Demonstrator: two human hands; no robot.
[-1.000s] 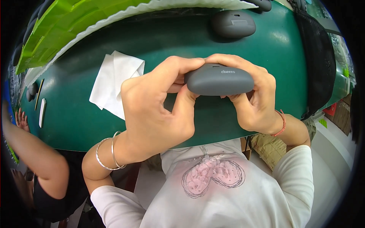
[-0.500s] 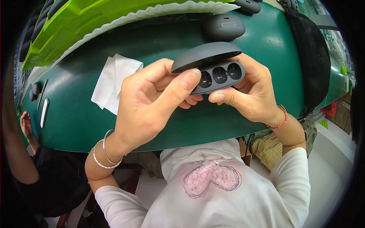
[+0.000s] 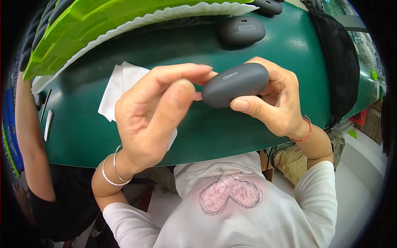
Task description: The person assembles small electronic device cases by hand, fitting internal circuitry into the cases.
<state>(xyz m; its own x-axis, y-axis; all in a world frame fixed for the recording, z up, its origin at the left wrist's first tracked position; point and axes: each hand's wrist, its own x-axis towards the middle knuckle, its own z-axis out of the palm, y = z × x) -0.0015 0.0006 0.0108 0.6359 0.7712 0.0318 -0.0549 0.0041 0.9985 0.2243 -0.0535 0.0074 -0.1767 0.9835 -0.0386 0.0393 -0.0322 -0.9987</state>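
Observation:
A dark grey, oval earbud charging case (image 3: 236,87) is held above the table with its lid closed and pale lettering facing up. My right hand (image 3: 278,101) grips its right end, thumb along the near side and fingers behind. At the case's left end is my left hand (image 3: 142,113), thumb and fingers apart and curved; its fingertips are close to the case, and I cannot tell whether they touch it. A white cloth (image 3: 124,80) lies on the table beyond my left hand, partly hidden by it.
On the green table (image 3: 190,142) another dark grey case (image 3: 242,31) stands farther back. A green tray (image 3: 82,29) with dark cases and a white wavy liner fills the far left. A black mesh bag (image 3: 337,66) lies right. At left are a white stick-like piece (image 3: 48,125) and another person's arm (image 3: 31,136).
The case's lid, raised before over three dark round wells, is now closed. My left hand has let go and moved left. The other person's arm has reached forward toward the tray.

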